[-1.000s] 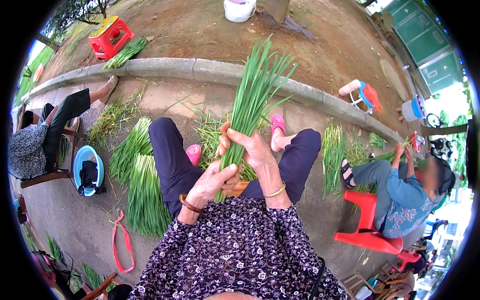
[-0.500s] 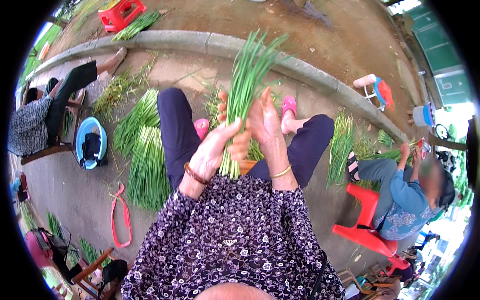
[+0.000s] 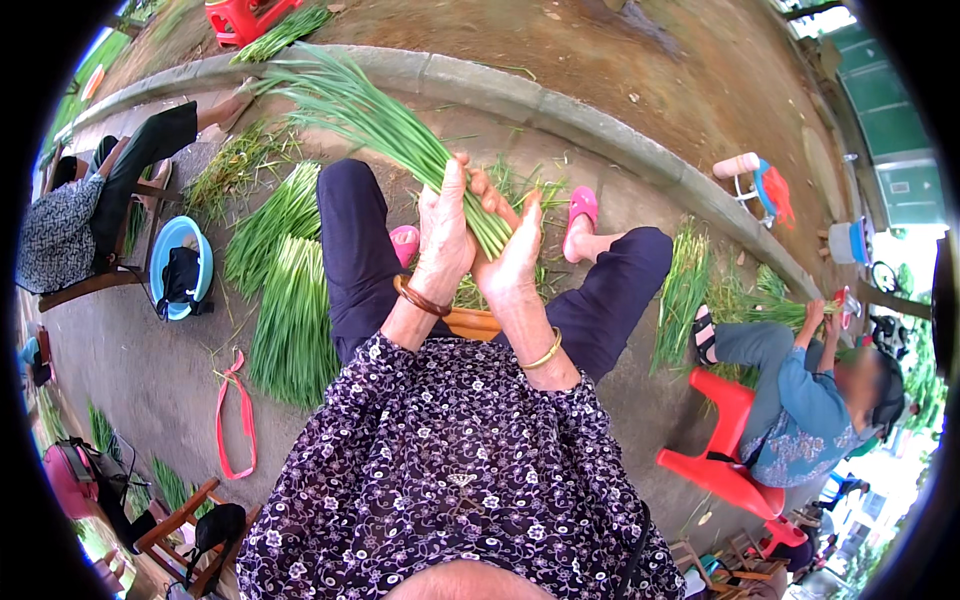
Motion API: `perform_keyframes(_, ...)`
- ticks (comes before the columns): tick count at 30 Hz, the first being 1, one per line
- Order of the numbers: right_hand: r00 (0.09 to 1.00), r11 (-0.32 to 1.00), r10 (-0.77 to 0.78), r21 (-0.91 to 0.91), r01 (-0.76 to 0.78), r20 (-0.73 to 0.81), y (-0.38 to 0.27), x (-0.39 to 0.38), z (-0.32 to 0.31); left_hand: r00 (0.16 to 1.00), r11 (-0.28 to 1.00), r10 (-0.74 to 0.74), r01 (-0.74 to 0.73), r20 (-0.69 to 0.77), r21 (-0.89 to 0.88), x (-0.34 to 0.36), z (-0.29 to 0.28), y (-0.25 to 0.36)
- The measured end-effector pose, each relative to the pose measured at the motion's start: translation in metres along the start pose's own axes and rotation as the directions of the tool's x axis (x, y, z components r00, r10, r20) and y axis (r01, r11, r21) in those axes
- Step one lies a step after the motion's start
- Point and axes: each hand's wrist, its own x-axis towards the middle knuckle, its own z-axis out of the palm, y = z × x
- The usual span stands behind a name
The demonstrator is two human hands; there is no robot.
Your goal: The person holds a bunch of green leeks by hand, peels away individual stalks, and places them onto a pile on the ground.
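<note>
The bunch is now leaning toward the upper left, where half a second ago it was standing nearly upright; its leafy tips are swinging out over the curb. The left hand is grasping it low down. The right hand, apart from its fingertips' side a moment ago, is now pressing its palm to the cut ends; its fingers are partly hidden, so whether they are closing cannot be told.

The bunch is hanging above the wearer's lap, between the knees. Its long, thin stalks are fanning loosely at the deep green tips and narrowing to pale, roughly even ends.

Below, grey pavement is stretching out, with a pile of similar stalks lying by the left knee. Farther left, a blue basin is holding something black, and a red strap is lying near the pile. To the right, a person in blue is sitting on a red chair. Bare brown earth is spreading beyond the curb.
</note>
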Motion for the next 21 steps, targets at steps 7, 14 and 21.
perform_keyframes(7,0.943,0.984,0.175,-0.015,-0.178,0.283,-0.019,0.003,-0.016,0.967,0.967,-0.249,0.245,0.052,0.076,-0.006,0.0,0.015)
perform_keyframes(14,0.807,0.948,0.293,-0.265,-0.176,0.513,-0.026,0.001,-0.006,0.737,0.57,-0.676,0.514,0.011,0.642,-0.037,0.008,0.061)
perform_keyframes(21,0.84,0.98,0.058,0.129,-0.151,0.54,-0.037,0.008,0.004,0.625,0.272,-0.779,0.401,-0.044,0.875,-0.065,-0.002,0.089)
